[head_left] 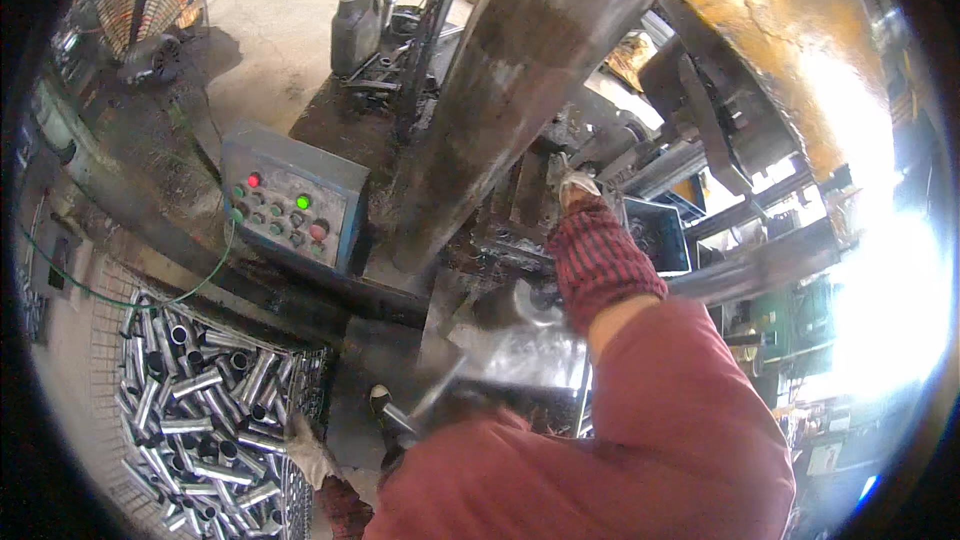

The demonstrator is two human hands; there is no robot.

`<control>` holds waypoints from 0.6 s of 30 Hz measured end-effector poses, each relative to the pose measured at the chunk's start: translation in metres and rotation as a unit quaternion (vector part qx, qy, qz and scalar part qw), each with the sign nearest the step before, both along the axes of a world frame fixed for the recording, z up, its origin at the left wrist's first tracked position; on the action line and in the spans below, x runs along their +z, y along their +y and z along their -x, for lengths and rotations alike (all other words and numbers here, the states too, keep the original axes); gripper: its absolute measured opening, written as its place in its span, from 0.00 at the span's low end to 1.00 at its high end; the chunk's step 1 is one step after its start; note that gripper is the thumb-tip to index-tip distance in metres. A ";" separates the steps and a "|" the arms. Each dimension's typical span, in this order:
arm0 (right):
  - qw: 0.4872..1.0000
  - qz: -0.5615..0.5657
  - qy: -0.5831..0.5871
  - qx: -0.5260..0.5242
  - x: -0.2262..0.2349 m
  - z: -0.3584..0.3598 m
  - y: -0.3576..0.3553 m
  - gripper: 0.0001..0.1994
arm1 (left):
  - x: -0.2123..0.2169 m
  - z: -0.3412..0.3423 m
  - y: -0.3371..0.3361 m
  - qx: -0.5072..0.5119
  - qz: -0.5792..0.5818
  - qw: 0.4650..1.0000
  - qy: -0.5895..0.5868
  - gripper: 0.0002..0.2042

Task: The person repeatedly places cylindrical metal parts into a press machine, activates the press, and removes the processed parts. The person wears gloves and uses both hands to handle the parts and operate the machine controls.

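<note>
My right hand (578,186), in a pale glove, reaches forward to the dark metal tooling (525,195) of a large press. Its fingers look closed, but what they hold, if anything, is hidden. A red-and-black checked cuff covers that wrist. My left hand (312,454), also gloved, hangs low beside the right side of a wire basket (303,480). Its fingers are blurred, so I cannot make out their pose. Many short shiny metal tubes (195,380) lie jumbled in the basket. A shiny tube-like piece (400,419) shows beside my left arm.
A thick steel column (510,80) rises ahead. Left of it stands a control box (290,202) with lit red and green buttons. A blue bin (655,235) sits beyond my right forearm. Farther off are a dark jerrycan (356,35) and a fan (135,5). A green cable (190,292) crosses the basket.
</note>
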State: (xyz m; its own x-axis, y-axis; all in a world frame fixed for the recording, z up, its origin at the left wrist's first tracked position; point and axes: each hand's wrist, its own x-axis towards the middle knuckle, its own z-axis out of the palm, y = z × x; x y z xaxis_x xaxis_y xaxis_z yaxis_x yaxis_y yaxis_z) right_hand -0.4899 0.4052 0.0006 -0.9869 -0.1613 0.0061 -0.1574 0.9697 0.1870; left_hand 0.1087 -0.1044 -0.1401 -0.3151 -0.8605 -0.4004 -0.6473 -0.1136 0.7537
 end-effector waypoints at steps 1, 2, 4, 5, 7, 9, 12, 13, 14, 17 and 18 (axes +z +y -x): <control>1.000 -0.003 0.005 0.004 0.005 -0.002 -0.006 0.19 | -0.005 0.000 -0.007 0.013 -0.035 0.999 0.021 0.25; 1.000 -0.006 0.012 0.013 0.010 -0.004 -0.011 0.18 | -0.008 -0.002 -0.012 0.022 -0.078 0.995 0.049 0.25; 0.999 -0.017 0.021 0.036 0.018 -0.008 -0.016 0.18 | -0.013 -0.008 -0.029 -0.041 -0.034 0.995 0.084 0.23; 0.998 -0.023 0.029 0.048 0.022 -0.007 -0.016 0.17 | -0.015 -0.006 -0.039 -0.031 -0.025 0.998 0.049 0.22; 0.998 -0.018 0.030 0.049 0.025 -0.006 -0.011 0.17 | -0.018 -0.001 -0.048 -0.052 0.010 0.997 0.064 0.24; 0.989 -0.117 0.068 0.062 0.025 -0.005 0.001 0.17 | -0.017 0.006 -0.054 -0.027 -0.037 0.995 0.093 0.28; 0.996 -0.030 0.058 0.062 0.024 0.002 0.023 0.16 | -0.009 0.016 -0.054 -0.070 0.010 0.994 0.082 0.27; 0.990 -0.080 0.063 0.099 0.023 0.005 0.029 0.15 | -0.005 0.018 -0.051 -0.086 0.022 0.993 0.083 0.27; 0.980 -0.150 0.057 0.117 0.024 0.009 0.035 0.14 | 0.000 0.020 -0.046 -0.086 0.026 0.994 0.064 0.26; 0.996 -0.046 0.037 0.067 0.025 0.021 0.041 0.16 | 0.015 0.023 -0.024 -0.047 0.005 0.996 0.072 0.24; 0.998 -0.049 0.004 0.037 0.026 0.024 0.042 0.17 | 0.020 0.023 -0.016 -0.030 -0.002 0.997 0.068 0.23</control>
State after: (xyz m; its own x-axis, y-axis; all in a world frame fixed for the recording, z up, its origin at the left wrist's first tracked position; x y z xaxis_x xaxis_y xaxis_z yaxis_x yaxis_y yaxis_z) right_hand -0.5135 0.4472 0.0265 -0.9721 -0.2346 -0.0044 -0.2263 0.9325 0.2815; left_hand 0.0861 -0.1201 -0.1198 -0.4171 -0.8369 -0.3544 -0.5447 -0.0820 0.8346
